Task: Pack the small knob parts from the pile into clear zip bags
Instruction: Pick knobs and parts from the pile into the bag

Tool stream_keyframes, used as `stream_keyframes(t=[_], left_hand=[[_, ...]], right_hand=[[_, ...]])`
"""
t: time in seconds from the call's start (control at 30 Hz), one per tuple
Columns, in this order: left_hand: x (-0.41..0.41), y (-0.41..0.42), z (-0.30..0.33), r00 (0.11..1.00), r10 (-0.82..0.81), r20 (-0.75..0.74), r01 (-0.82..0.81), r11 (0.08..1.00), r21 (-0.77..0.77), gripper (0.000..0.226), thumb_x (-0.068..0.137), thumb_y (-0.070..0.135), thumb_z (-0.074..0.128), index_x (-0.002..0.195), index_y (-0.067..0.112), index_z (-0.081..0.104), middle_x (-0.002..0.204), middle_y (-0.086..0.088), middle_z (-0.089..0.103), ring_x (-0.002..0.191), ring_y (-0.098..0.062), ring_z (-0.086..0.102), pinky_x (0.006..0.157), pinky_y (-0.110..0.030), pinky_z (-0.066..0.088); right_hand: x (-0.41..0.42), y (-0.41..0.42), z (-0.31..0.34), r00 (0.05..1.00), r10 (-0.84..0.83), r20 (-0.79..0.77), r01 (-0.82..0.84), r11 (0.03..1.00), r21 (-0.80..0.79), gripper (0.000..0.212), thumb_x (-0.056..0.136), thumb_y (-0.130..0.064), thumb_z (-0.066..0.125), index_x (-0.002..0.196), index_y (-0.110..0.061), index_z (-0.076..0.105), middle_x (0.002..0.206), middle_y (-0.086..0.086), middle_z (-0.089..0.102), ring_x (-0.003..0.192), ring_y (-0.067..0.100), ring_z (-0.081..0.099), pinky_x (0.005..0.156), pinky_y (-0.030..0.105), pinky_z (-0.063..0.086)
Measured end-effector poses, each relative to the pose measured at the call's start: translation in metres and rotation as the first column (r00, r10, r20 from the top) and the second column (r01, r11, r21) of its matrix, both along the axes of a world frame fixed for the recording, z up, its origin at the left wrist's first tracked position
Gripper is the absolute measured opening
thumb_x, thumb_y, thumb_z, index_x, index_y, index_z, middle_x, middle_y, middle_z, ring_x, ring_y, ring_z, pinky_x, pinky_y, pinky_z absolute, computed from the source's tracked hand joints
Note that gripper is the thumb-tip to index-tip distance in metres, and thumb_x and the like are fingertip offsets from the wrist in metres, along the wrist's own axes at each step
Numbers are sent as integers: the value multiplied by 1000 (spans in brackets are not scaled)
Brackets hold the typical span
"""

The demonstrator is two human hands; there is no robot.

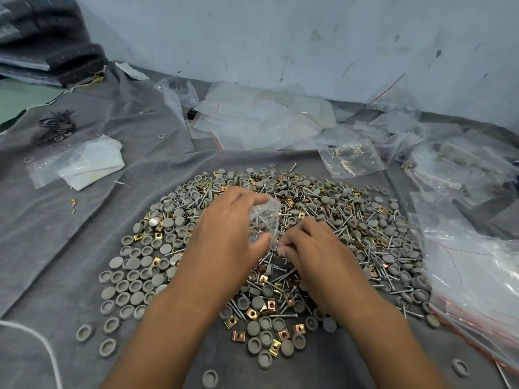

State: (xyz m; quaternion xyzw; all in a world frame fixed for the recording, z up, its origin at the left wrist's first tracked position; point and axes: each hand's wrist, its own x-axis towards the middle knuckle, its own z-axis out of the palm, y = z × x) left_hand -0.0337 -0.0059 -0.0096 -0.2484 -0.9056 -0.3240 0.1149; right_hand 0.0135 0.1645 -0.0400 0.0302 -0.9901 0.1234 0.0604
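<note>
A wide pile of grey round knob caps (146,248), brass square clips and screws spreads over the grey cloth in front of me. Over the middle of the pile my left hand (227,234) grips a small clear zip bag (265,219) between thumb and fingers; a few parts show through the plastic. My right hand (311,248) is just right of it, its fingertips pinched together at the bag's lower edge. Whatever it pinches is too small to make out.
A heap of empty clear zip bags (261,119) lies at the back by the wall. Filled bags (471,265) are stacked on the right. A folded white sheet in plastic (84,164) lies left. Dark folded fabric (47,40) sits far left.
</note>
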Motion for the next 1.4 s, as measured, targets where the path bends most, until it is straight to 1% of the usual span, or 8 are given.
stream_keyframes(t=[0.17,0.33,0.43,0.63,0.9,1.07,1.23,1.4], left_hand=[[0,0,1,1000,-4,3,4,1000,8,55,82,34,76,133,33,55,114,24,46,93,2,41,95,-21,42],[-1,-1,0,1000,2,-5,-2,1000,7,55,81,35,75,132,33,55,107,25,43,90,3,39,94,-22,42],[-1,-1,0,1000,3,-17,-3,1000,10,55,81,34,75,132,33,56,106,26,42,89,4,38,93,-21,40],[-2,-1,-1,999,0,-34,0,1000,19,54,81,32,77,131,32,57,98,29,38,87,4,37,88,-20,39],[-3,-2,-1,1000,0,-30,1,1000,26,54,81,32,76,132,31,57,94,31,35,86,3,37,89,-21,39],[-2,-2,-1,999,-5,-35,6,1000,23,54,81,32,77,132,31,57,104,26,42,88,3,38,91,-22,41],[-2,-1,-2,1000,-11,-27,11,1000,6,55,81,37,76,132,31,56,112,22,46,92,1,41,93,-25,43],[0,3,-1,999,-27,-34,27,1000,-4,51,82,43,65,130,30,58,111,20,49,90,2,40,91,-25,45]], right_hand=[[-4,9,7,999,-34,21,37,973,-226,14,98,-51,46,101,-41,56,106,-26,47,106,-1,38,82,23,35],[2,7,10,987,-90,-131,59,972,-226,5,96,-45,54,98,-41,57,103,-26,48,99,-6,38,75,12,34],[4,5,10,1000,-7,9,9,960,-278,6,94,-43,61,93,-43,55,93,-26,54,95,-11,49,72,14,43],[4,1,10,984,50,169,-50,999,-2,15,93,-45,67,108,-42,68,97,-21,51,96,2,42,76,27,36],[6,1,10,982,106,159,-132,978,162,16,102,-47,52,113,-40,62,109,-15,50,102,11,39,85,30,38],[6,11,18,983,90,157,-60,981,-183,21,96,-58,45,102,-45,59,102,-27,48,102,-2,40,86,23,36],[11,2,36,977,14,-211,-152,741,-655,17,97,-47,56,94,-35,67,80,-17,63,70,1,58,62,11,41],[4,-14,33,888,-54,-456,-133,920,-369,17,93,-23,71,108,-20,77,97,-13,72,88,-2,65,81,10,48]])
